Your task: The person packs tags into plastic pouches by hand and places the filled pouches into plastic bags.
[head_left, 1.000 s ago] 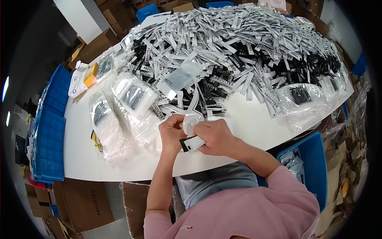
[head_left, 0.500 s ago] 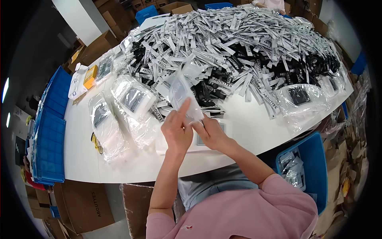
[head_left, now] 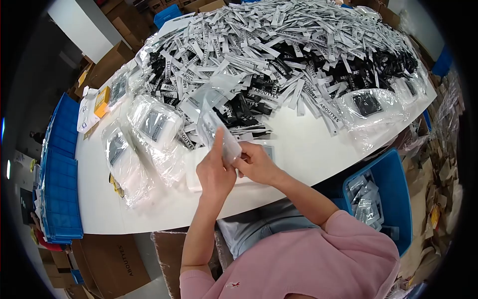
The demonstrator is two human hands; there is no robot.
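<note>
Both hands meet at the lower end of a clear plastic bag (head_left: 219, 134), which is tilted up in front of the pile. My left hand (head_left: 215, 172) is closed on the bag, its index finger stretched along the film. The fingers of my right hand (head_left: 255, 162) pinch the bag's lower right corner. Beneath the hands, a stack of flat clear bags (head_left: 195, 174) lies at the table edge. Just beyond is a large pile of white and black printed sachets (head_left: 279, 55). Whether a sachet is inside the held bag cannot be made out.
Plastic-wrapped packs (head_left: 158, 124) lie left on the white table (head_left: 303, 159), with another (head_left: 367, 104) at right. An orange box (head_left: 101, 101) is at the back left. Blue crates (head_left: 62, 174) line the left edge. A blue bin (head_left: 398, 199) with filled bags stands lower right.
A small black-and-white packet seen earlier at my right hand no longer shows there. The bag was raised and tilted between both hands. The whole view has shifted slightly.
</note>
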